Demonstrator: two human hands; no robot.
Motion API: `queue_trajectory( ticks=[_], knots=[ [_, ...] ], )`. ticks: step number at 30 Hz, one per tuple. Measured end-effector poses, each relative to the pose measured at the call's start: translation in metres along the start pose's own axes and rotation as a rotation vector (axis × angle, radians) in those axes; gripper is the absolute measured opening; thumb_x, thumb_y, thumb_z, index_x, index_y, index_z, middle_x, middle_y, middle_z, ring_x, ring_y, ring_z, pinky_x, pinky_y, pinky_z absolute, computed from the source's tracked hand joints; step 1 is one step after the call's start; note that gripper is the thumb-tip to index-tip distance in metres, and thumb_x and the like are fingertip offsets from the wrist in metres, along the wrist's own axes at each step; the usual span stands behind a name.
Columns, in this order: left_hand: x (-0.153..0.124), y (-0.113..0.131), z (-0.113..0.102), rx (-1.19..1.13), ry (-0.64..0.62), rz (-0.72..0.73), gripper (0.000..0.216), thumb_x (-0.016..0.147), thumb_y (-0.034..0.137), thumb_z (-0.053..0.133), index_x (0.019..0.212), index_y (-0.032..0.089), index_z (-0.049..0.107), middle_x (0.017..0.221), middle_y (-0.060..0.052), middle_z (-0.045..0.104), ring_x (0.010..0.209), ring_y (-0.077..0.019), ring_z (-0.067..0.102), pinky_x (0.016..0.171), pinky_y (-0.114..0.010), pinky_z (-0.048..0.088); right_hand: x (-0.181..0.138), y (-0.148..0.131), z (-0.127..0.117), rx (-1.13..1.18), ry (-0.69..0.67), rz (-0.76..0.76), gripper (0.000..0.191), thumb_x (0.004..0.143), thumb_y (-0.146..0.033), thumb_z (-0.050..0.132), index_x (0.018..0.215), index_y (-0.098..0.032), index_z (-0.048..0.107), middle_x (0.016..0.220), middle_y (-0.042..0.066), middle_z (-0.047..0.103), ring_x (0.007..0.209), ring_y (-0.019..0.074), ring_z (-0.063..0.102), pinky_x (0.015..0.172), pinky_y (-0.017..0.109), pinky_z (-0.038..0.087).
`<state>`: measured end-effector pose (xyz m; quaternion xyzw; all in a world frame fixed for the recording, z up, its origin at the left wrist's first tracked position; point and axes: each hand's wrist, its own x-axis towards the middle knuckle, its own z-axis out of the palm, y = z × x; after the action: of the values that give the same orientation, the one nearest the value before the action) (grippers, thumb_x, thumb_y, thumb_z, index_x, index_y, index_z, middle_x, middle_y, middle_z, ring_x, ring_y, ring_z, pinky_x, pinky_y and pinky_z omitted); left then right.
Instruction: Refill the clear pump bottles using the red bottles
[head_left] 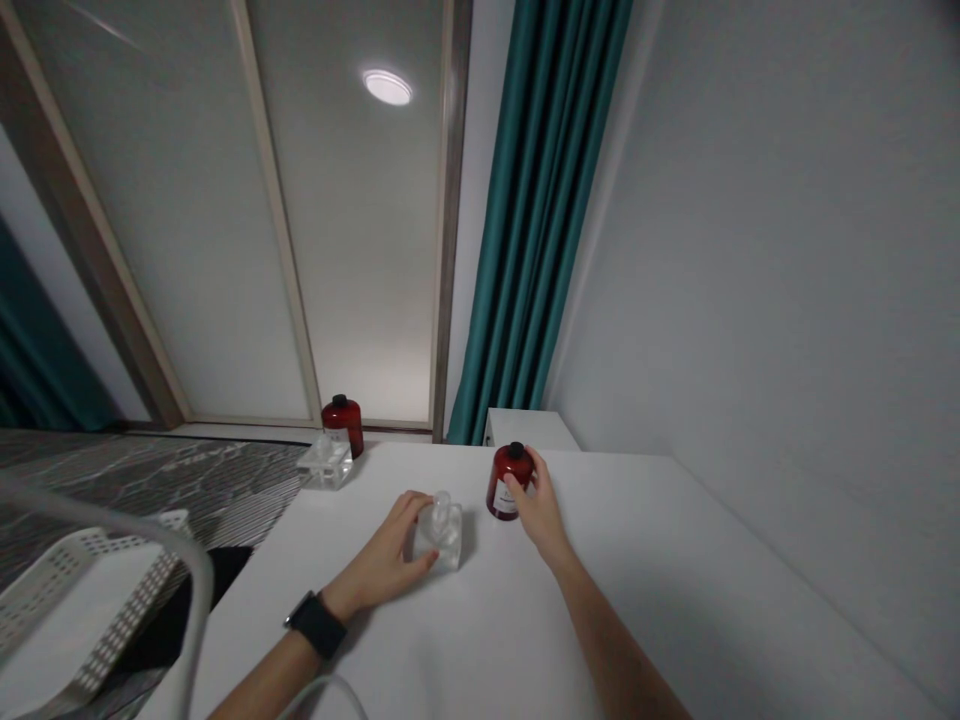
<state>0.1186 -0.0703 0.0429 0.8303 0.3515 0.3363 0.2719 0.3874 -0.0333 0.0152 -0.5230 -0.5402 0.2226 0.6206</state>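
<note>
A clear square glass bottle (pixel 448 537) with a round stopper stands on the white table (pixel 450 650). My left hand (pixel 386 562), with a dark watch at the wrist, grips it from the left between thumb and fingers. To its right and a little farther back stands a dark red bottle (pixel 502 478) with a black cap and a white label. My right hand (pixel 543 515) holds this bottle from its right side, thumb on the front near the label. Both bottles look upright, and the fingers behind them are partly hidden.
At the table's far left corner, another red bottle (pixel 345 425) stands behind a clear glass container (pixel 324 464). A white perforated basket (pixel 82 640) sits lower left, beyond a pale curved tube (pixel 196 590). A white cabinet (pixel 534 430) and a teal curtain (pixel 544 220) are behind the table.
</note>
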Motion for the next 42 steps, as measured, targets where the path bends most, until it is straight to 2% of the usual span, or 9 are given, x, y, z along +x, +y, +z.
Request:
queue_trajectory(
  ticks=[8,10,12,15,19,23,28,32,42],
  knots=[
    [-0.001,-0.002,-0.002,-0.039,-0.003,0.006,0.047,0.085,0.03,0.063,0.128,0.02,0.047,0.123,-0.012,0.053,0.117,-0.0296,0.051,0.102,-0.044,0.044,-0.009,-0.009,-0.012,-0.03,0.027,0.008,0.07,0.083,-0.044,0.066,0.145,-0.022,0.042,0.148,0.014,0.047,0.134,0.0304,0.046,0.111,0.052,0.038],
    [-0.001,-0.003,-0.002,-0.049,-0.01,0.005,0.048,0.085,0.03,0.063,0.129,0.02,0.046,0.123,-0.012,0.053,0.117,-0.0299,0.051,0.102,-0.044,0.044,-0.018,-0.018,-0.017,-0.091,0.103,-0.096,0.055,0.088,-0.041,0.06,0.138,-0.022,0.049,0.144,0.013,0.05,0.136,0.0295,0.043,0.115,0.053,0.033],
    [-0.002,-0.004,-0.002,-0.06,-0.01,0.011,0.049,0.085,0.031,0.064,0.13,0.02,0.046,0.122,-0.012,0.052,0.116,-0.0299,0.051,0.1,-0.044,0.044,-0.03,-0.03,-0.017,-0.143,0.165,-0.249,0.037,0.093,-0.035,0.053,0.125,-0.02,0.058,0.128,0.014,0.06,0.122,0.0286,0.054,0.108,0.053,0.04],
    [-0.003,-0.005,-0.003,-0.087,-0.022,0.009,0.05,0.086,0.031,0.064,0.131,0.021,0.047,0.123,-0.011,0.052,0.116,-0.0287,0.051,0.1,-0.043,0.044,-0.052,-0.044,-0.004,-0.114,-0.046,-0.261,0.031,0.095,-0.026,0.048,0.123,-0.02,0.059,0.111,0.012,0.066,0.102,0.0243,0.063,0.093,0.044,0.052],
    [-0.004,-0.004,-0.005,-0.128,-0.03,0.0,0.051,0.086,0.031,0.066,0.133,0.022,0.047,0.123,-0.01,0.052,0.115,-0.0275,0.051,0.098,-0.041,0.045,-0.076,-0.046,0.02,-0.158,-0.387,-0.201,0.057,0.085,-0.021,0.059,0.141,-0.023,0.046,0.14,0.013,0.051,0.132,0.0268,0.048,0.111,0.046,0.041],
    [-0.005,-0.004,-0.005,-0.143,-0.02,0.015,0.048,0.089,0.033,0.063,0.133,0.022,0.047,0.125,-0.01,0.052,0.116,-0.0271,0.051,0.101,-0.042,0.044,-0.084,-0.032,0.031,-0.16,-0.575,-0.056,0.087,0.078,-0.019,0.066,0.154,-0.025,0.024,0.155,0.012,0.037,0.145,0.0277,0.034,0.119,0.05,0.028],
    [-0.001,-0.003,0.002,-0.129,0.078,0.026,0.034,0.091,0.033,0.061,0.122,0.02,0.055,0.12,-0.01,0.052,0.117,-0.0264,0.049,0.105,-0.043,0.039,-0.081,-0.025,0.034,-0.08,-0.629,0.049,0.1,0.078,-0.021,0.068,0.158,-0.024,0.007,0.159,0.013,0.033,0.146,0.0278,0.031,0.12,0.051,0.025],
    [0.002,0.003,0.009,-0.135,0.152,0.014,0.027,0.091,0.03,0.063,0.116,0.021,0.059,0.118,-0.009,0.054,0.115,-0.0253,0.048,0.105,-0.042,0.038,-0.08,-0.029,0.034,-0.063,-0.646,0.059,0.104,0.075,-0.02,0.072,0.158,-0.025,0.008,0.159,0.012,0.033,0.145,0.0282,0.034,0.119,0.051,0.025],
    [0.005,0.017,-0.001,-0.177,0.009,-0.023,0.017,0.094,0.033,0.06,0.102,0.022,0.07,0.107,-0.006,0.056,0.108,-0.0238,0.048,0.101,-0.038,0.037,-0.085,-0.038,0.029,-0.094,-0.671,0.066,0.108,0.073,-0.017,0.074,0.158,-0.028,0.008,0.16,0.01,0.032,0.145,0.0262,0.033,0.12,0.048,0.023]
  ],
)
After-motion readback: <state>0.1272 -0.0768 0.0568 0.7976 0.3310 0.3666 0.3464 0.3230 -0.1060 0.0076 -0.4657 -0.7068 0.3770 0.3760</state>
